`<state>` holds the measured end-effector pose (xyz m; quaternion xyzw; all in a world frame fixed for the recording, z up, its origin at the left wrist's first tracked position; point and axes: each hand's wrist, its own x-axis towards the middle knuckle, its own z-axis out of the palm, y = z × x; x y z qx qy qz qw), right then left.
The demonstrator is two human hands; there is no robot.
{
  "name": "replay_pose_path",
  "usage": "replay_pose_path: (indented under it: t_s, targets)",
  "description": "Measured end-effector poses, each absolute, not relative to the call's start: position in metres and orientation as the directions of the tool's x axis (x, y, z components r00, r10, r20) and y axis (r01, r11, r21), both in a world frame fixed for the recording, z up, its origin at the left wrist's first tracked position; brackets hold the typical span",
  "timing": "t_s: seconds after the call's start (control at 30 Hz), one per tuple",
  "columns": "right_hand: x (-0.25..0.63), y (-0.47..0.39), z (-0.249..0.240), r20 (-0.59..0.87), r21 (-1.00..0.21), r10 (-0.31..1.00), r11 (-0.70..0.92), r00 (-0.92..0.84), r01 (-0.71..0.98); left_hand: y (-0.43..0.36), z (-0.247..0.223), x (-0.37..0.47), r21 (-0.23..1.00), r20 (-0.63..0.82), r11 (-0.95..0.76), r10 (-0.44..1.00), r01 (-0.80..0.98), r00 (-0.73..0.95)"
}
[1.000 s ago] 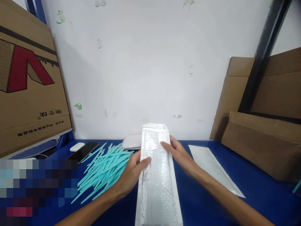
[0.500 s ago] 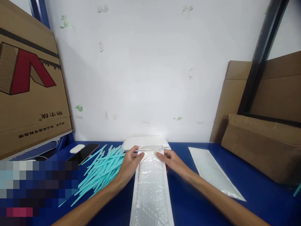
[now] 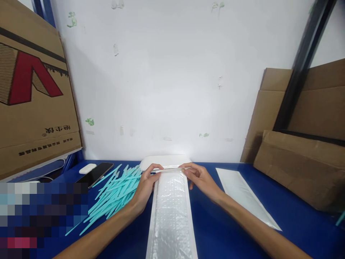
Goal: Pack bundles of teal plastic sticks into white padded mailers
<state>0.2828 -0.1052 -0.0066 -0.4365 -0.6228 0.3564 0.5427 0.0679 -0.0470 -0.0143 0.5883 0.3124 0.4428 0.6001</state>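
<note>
A long white bubble mailer lies lengthwise in the middle, its far end raised toward the wall. My left hand is closed on its far left corner, thumb on top. At the far right corner my right hand pinches the edge between thumb and fingers. Behind both hands rests a stack of white flat items. Beside my left hand lies a loose pile of turquoise sticks. Another white mailer lies flat to the right of my right hand.
On the blue table, a dark phone and a white rounded case lie at the left. A printed cardboard box stands left; brown cardboard lies at the right. A white wall closes the back.
My right hand's fingers have moved up over the mailer's far edge, and the far end looks folded or tilted differently. My left hand has shifted slightly left.
</note>
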Motion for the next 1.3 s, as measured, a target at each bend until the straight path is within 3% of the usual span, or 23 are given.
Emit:
replay_pose_path:
  t_s: [0.2,0.37,0.57,0.63,0.77,0.87,0.97,1.07,1.2,1.3]
  targets:
    - [0.289,-0.107,-0.008,0.344,-0.939,0.938,0.344,-0.037,-0.026,-0.051,-0.010,0.065,0.965,0.151,-0.008,0.832,-0.262,0.534]
    - [0.289,-0.107,-0.006,0.370,-0.919,0.927,0.375,-0.058,0.121,-0.054,-0.013,0.071,0.988,0.153,-0.129,0.886,-0.084,0.437]
    - [0.296,-0.118,0.009,0.261,-0.965,0.902,0.254,-0.344,-0.064,-0.064,-0.013,0.073,0.986,0.163,-0.117,0.812,-0.118,0.560]
    - [0.294,-0.121,0.012,0.258,-0.963,0.888,0.269,-0.382,-0.025,-0.068,-0.010,0.072,0.987,0.157,-0.096,0.784,-0.132,0.600]
    - [0.284,-0.124,0.014,0.388,-0.863,0.841,0.475,-0.376,0.171,-0.075,-0.005,0.072,0.989,0.148,-0.100,0.730,-0.110,0.667]
    - [0.285,-0.124,0.019,0.512,-0.815,0.807,0.564,-0.295,0.129,-0.077,-0.003,0.073,0.985,0.173,-0.106,0.717,-0.140,0.675]
    - [0.300,-0.127,0.035,0.617,-0.784,0.783,0.621,-0.077,0.029,-0.074,-0.004,0.074,0.974,0.224,-0.142,0.728,-0.178,0.648]
    - [0.330,-0.132,0.056,0.644,-0.765,0.758,0.640,0.103,0.079,-0.067,-0.009,0.073,0.967,0.254,-0.197,0.757,-0.160,0.603]
    - [0.388,-0.133,0.075,0.503,-0.862,0.825,0.461,0.257,0.210,-0.058,-0.013,0.072,0.962,0.270,-0.234,0.779,-0.138,0.565]
    - [0.432,-0.131,0.075,0.414,-0.864,0.850,0.256,0.325,0.433,-0.057,-0.011,0.072,0.959,0.283,-0.246,0.782,-0.141,0.556]
